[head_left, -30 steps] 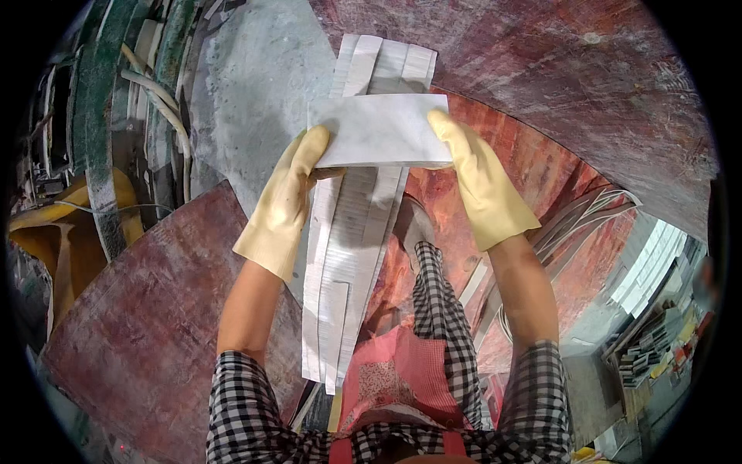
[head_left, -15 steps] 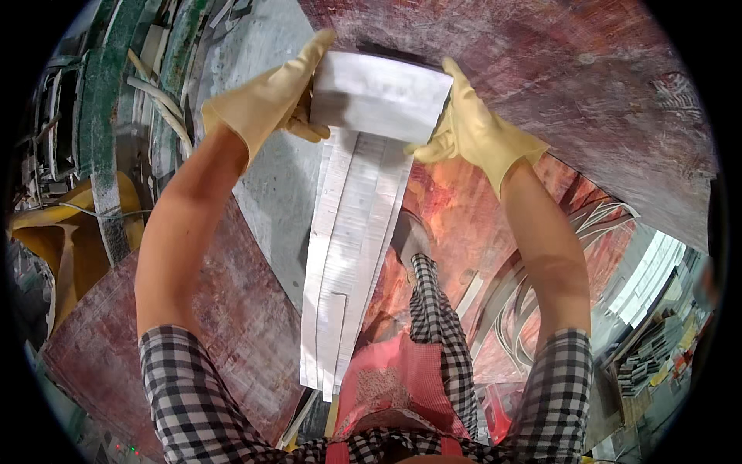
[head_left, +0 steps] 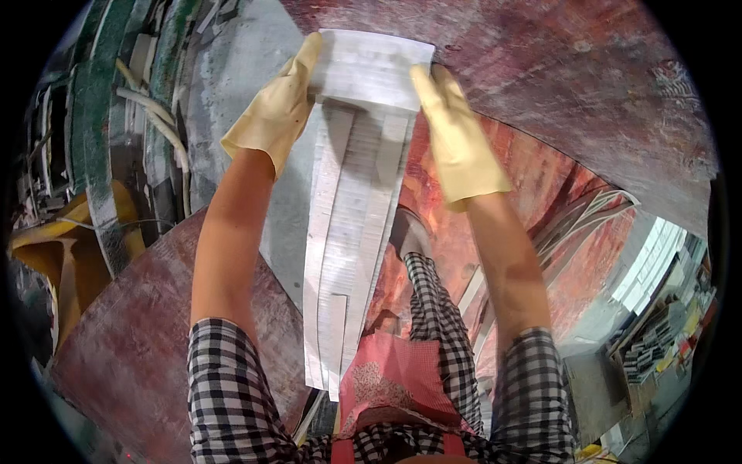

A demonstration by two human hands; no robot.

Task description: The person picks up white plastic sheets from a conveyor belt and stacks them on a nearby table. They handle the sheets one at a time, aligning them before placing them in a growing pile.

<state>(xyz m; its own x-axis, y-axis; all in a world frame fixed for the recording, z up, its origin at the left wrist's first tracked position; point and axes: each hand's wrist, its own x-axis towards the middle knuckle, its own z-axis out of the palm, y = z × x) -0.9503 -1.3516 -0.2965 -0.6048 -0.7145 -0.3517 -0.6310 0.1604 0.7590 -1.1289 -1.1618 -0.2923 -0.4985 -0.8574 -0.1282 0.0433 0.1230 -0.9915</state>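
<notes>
A white rectangular bundle of thin flat strips (head_left: pixel 375 69) lies crosswise at the far end of a long white stack of strips (head_left: pixel 352 209), its kind not clear. My left hand (head_left: pixel 282 104), in a cream rubber glove, presses against the bundle's left end, with its thumb straight along the edge. At the right end my right hand (head_left: pixel 454 127), gloved alike, holds the corner with its fingers. The fingers' undersides are hidden. Beneath, the long stack runs toward my body, with loose narrow strips on top and uneven near ends.
Dark red boards (head_left: pixel 556 69) lie at the far right and lower left. Grey sheet (head_left: pixel 255 85) is left of the stack. Green metal bars (head_left: pixel 97 116) and a yellow bent sheet (head_left: pixel 69 247) stand further left. Loose pale strips (head_left: pixel 587 209) curl at right, near piled pieces (head_left: pixel 657 348).
Both hands and the white bundle have moved slightly up and left. My right hand has turned from a spread grip to fingers laid along the bundle's right end.
</notes>
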